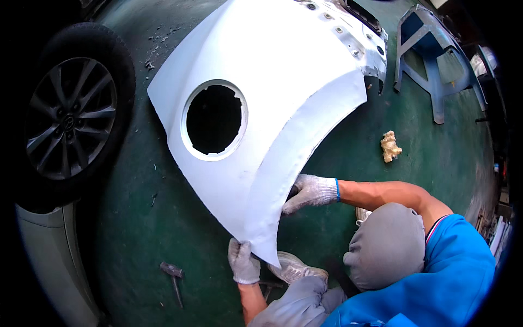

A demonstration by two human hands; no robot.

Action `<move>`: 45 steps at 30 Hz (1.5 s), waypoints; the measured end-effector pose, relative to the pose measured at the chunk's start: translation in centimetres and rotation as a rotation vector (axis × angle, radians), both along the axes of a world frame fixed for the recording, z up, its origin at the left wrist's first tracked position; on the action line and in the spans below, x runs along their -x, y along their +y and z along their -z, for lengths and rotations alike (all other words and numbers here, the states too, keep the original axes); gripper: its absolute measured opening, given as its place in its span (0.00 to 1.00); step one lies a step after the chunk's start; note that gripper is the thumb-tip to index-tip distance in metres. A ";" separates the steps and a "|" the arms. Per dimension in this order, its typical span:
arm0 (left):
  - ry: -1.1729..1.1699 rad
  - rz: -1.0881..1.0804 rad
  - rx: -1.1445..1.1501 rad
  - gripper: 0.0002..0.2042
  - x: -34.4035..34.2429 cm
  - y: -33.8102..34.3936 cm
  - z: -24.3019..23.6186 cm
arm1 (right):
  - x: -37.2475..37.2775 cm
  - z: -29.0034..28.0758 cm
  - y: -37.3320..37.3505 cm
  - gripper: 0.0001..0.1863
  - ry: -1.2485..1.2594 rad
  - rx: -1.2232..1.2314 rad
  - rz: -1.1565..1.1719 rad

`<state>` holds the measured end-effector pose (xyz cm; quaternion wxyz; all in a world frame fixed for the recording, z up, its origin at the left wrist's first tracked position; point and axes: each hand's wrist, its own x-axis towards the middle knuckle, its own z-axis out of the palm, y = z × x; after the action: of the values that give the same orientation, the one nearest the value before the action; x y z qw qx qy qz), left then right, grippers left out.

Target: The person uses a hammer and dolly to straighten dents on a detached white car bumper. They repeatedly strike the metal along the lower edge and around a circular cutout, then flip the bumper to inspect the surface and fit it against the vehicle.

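Note:
A white car quarter panel (256, 98) slants across the middle, with a large round opening and a curved wheel-arch edge on its right. My left hand (243, 262), in a whitish knit glove, grips the panel's lower edge close to its pointed bottom corner. Higher up, my right hand (313, 192), in a matching glove with a blue cuff, is closed around the wheel-arch edge. Its fingertips go out of sight behind the panel. A hammer (172, 270) lies on the green floor left of my left hand.
At the left stands a car wheel (68, 120) above a pale body part (49, 250). A blue-grey metal stand (436, 60) is at the far right. A crumpled tan lump (390, 146) lies on the floor. Beside my left wrist, a dark tool (271, 284) is partly hidden.

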<state>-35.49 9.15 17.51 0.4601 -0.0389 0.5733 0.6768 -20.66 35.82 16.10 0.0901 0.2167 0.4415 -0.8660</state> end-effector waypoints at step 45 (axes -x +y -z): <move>0.265 -0.346 0.125 0.34 -2.3 -1.7 1.6 | -2.5 -2.7 3.0 0.24 0.373 -0.094 0.308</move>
<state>-33.22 7.49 15.88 0.2545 -0.0756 0.6544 0.7080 -18.17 38.81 18.76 -0.1360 0.1217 0.4521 -0.8731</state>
